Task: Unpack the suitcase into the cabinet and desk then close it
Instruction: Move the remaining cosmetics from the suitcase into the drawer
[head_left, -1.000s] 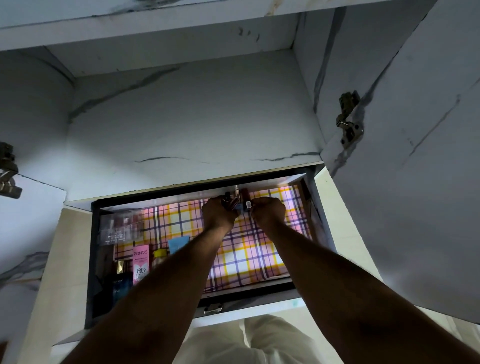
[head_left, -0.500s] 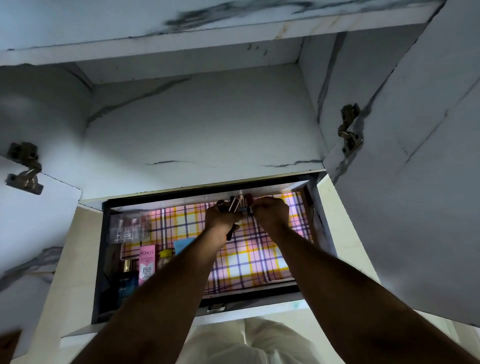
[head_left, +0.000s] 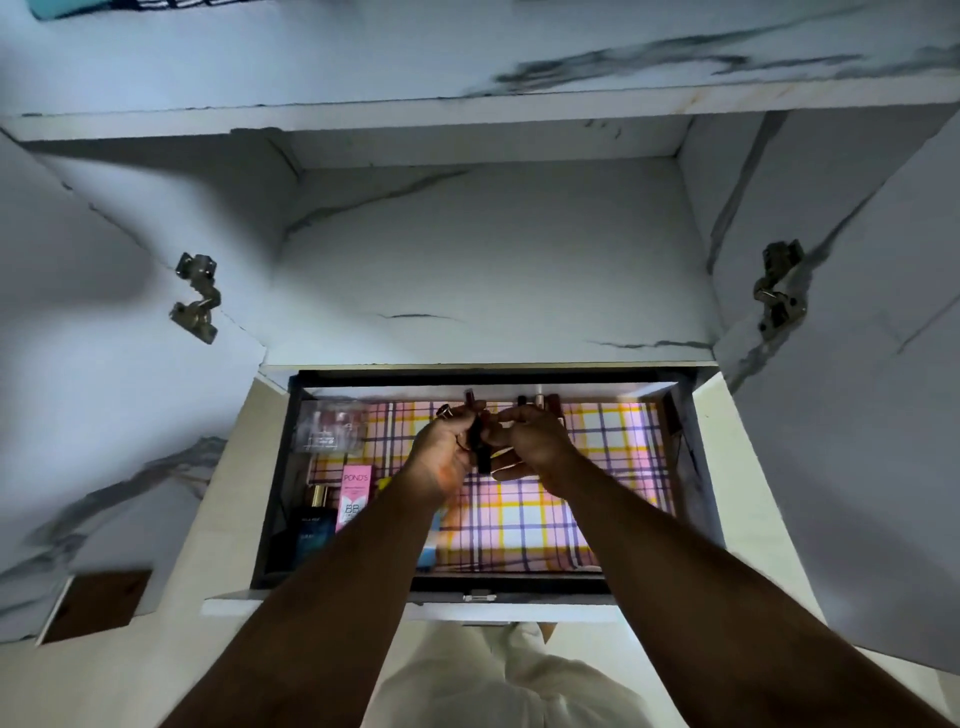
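Below you sits a pale floor (head_left: 130, 675) with a brown panel (head_left: 96, 605) at the left, your light trousers (head_left: 498, 686) show beneath the drawer front, and a teal object (head_left: 57, 8) peeks in top left.

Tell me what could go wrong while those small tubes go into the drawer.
1. The left hand grips several dark tubes at once; one may slip as the right hand picks at them.
2. Tubes already upright at the back wall look easy to knock over.
3. The open doors' hinges sit near head height; a bump seems possible.
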